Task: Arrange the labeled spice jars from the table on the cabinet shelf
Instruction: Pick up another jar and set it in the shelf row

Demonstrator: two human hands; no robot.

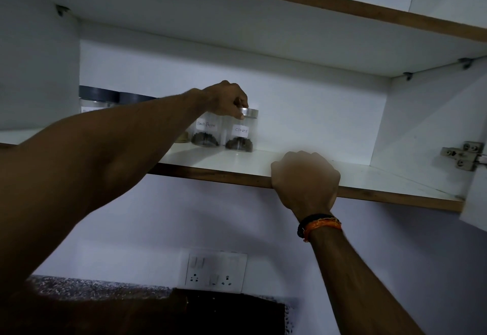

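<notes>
Up on the white shelf point(303, 162), left hand point(228, 99) pinches the Cloves jar point(241, 134); right hand point(305, 179) grips the edge.

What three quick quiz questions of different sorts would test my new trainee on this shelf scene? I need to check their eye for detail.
1. True or false: the left hand holds the Cloves jar by its lid.
2. Which jar stands directly left of Cloves?
3. The right hand grips: A) a jar B) the shelf edge C) the hinge

Key: 1 true; 2 Black Pepper; 3 B
</notes>
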